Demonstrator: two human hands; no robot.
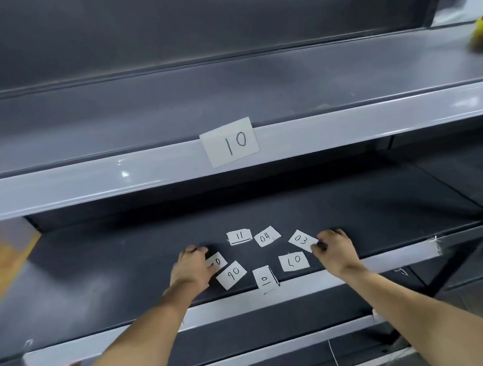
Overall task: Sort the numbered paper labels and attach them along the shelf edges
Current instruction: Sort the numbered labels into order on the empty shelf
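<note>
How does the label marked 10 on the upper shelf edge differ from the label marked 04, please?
The label marked 10 is stuck upright on the front edge of the upper shelf; the label marked 04 lies loose and flat on the lower shelf. The 10 looks larger in the picture. The 04 sits among other labels; the 10 is alone. Both are white paper with handwritten black numbers.

white labels (265, 236) w/ black nos., grey shelf (85, 187)
</note>
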